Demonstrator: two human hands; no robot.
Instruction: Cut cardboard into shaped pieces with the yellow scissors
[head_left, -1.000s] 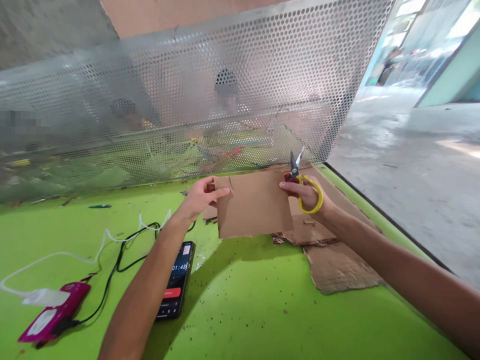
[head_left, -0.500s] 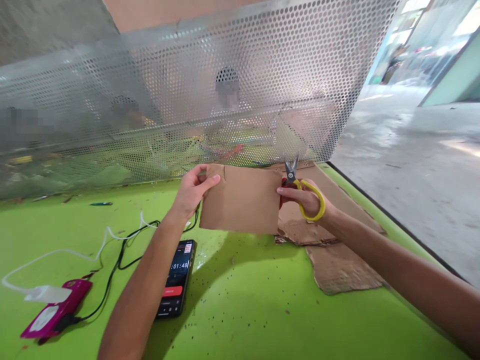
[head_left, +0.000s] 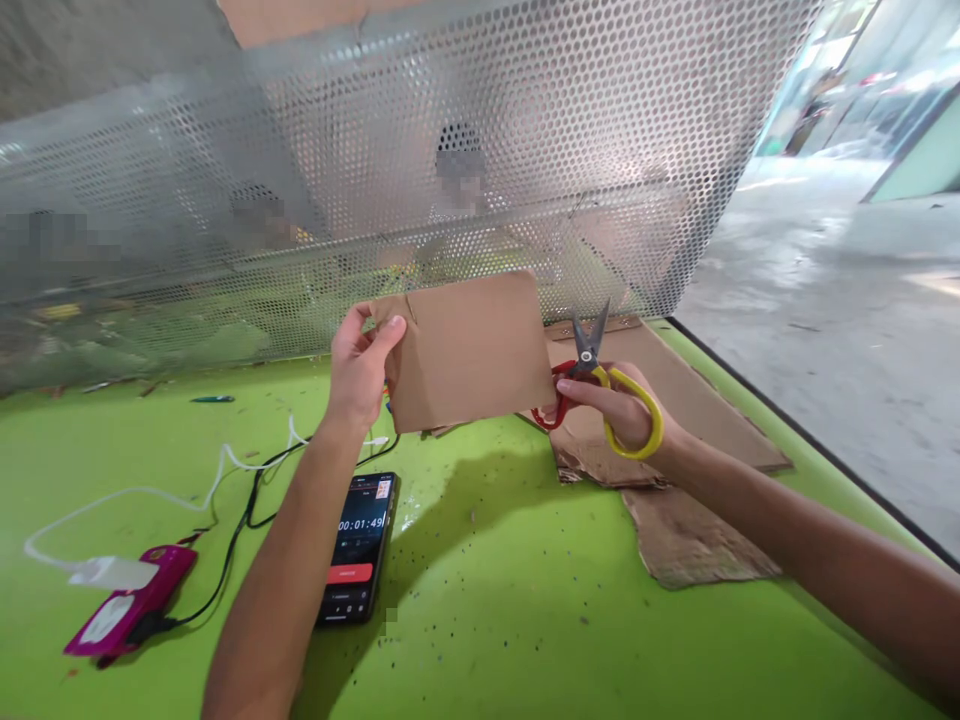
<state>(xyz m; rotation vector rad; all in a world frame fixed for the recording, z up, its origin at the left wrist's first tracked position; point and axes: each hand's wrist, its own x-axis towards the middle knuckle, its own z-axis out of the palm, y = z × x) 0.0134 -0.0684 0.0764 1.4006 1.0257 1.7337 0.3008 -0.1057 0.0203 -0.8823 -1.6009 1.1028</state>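
Note:
My left hand (head_left: 361, 365) pinches the left edge of a rectangular piece of brown cardboard (head_left: 472, 350), thumb on its near face by a short slit. The cardboard is raised above the table and tilted, its right side higher. In my right hand (head_left: 619, 405) is a pair of scissors (head_left: 587, 358) with one yellow and one red handle loop. The scissor blades point up and stand apart, to the right of the cardboard. Below and behind the right hand lie larger cardboard sheets (head_left: 675, 400), with a torn cardboard scrap (head_left: 697, 540) nearer me.
A phone (head_left: 358, 550) showing a running timer lies by my left forearm. Left of it are a magenta power strip (head_left: 131, 605), a white cable (head_left: 142, 490) and a black cable (head_left: 247, 510). A perforated metal panel (head_left: 540, 150) stands behind the green table (head_left: 510, 640); people show dimly through it.
My left hand has moved up and left with the cardboard, which now tilts. The right hand has come away from its right edge, and the scissor blades have spread a little wider.

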